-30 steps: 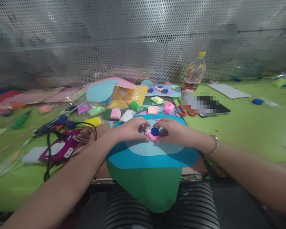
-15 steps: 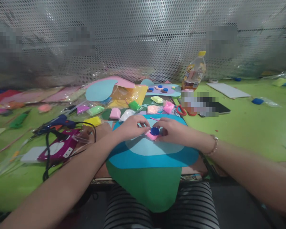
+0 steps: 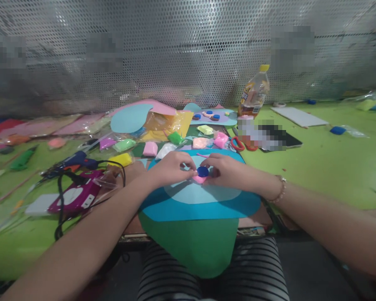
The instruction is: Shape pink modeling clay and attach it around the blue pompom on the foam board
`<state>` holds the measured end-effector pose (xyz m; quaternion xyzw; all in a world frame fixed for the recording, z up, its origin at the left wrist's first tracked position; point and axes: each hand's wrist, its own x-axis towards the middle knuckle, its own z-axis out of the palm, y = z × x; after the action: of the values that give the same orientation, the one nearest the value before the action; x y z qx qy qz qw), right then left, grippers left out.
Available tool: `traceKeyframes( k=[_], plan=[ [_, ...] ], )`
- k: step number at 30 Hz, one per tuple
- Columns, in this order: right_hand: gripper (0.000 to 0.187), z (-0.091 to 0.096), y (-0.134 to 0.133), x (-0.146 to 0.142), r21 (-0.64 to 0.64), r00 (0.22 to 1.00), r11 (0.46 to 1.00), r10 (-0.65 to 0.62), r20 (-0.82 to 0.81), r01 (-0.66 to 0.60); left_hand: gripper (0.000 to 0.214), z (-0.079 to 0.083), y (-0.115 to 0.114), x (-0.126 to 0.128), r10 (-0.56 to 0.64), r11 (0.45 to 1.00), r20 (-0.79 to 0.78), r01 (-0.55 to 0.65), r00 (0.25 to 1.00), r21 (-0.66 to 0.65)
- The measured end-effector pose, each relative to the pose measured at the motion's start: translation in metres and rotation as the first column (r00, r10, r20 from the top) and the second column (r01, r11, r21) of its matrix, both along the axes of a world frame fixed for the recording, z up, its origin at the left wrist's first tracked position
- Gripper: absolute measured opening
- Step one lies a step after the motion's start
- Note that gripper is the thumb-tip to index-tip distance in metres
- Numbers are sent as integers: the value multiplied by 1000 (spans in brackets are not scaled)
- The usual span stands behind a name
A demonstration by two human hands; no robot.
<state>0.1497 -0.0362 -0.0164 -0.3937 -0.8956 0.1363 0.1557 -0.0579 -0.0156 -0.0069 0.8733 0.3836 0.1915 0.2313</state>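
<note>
A flattened dark blue clay disc (image 3: 202, 172) rests on a piece of pink clay (image 3: 199, 179), above a light blue paper shape (image 3: 188, 194). My left hand (image 3: 178, 167) pinches the left edge of the pink clay between thumb and fingertips. From the right, my right hand (image 3: 224, 170) closes its curled fingers on the other edge; its fingertips are partly hidden. Under the light blue shape lie a larger blue paper shape (image 3: 197, 213) and a green paper piece (image 3: 197, 246) that hangs over the table edge. A thin pink tool (image 3: 202, 155) lies just beyond my hands.
Several clay packets, one of them yellow (image 3: 121, 159), lie beyond my hands. On the left are a glue gun (image 3: 72, 161) and a magenta power strip (image 3: 77, 196) with cables. Red scissors (image 3: 237, 144), a bottle (image 3: 253, 98) and a white board (image 3: 297, 116) stand or lie to the right.
My hands stay around the pink and blue clay, with only slight finger movement. The whole view has shifted very slightly; nothing else has moved.
</note>
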Motion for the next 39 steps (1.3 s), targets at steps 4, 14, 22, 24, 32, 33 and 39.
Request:
traceKeyframes(
  k=[4,14,22,24,32,33,39],
  plan=[
    [30,-1,0,0,-17,1000,1000,-9,-5,9,36,4,2,-4,22,1000,-69,-23,997,-15],
    [28,-1,0,0,4,1000,1000,-6,-12,6,40,-5,8,-5,-5,987,-54,-4,999,-162],
    [30,-1,-1,0,2,1000,1000,-12,-2,12,41,-7,8,-3,-10,962,74,30,997,-273],
    [32,0,-1,0,-14,1000,1000,-17,10,18,41,-8,8,-3,-11,960,85,34,996,-279],
    [33,2,2,3,-71,999,997,41,9,-40,43,-7,7,-3,-28,980,41,36,999,-196],
    [33,0,4,5,-62,999,997,41,2,-40,44,-7,7,-3,-36,982,30,41,999,-186],
    [29,-5,9,7,-19,997,996,83,-3,-83,39,-8,6,-1,-69,991,6,69,998,-114]
  ],
)
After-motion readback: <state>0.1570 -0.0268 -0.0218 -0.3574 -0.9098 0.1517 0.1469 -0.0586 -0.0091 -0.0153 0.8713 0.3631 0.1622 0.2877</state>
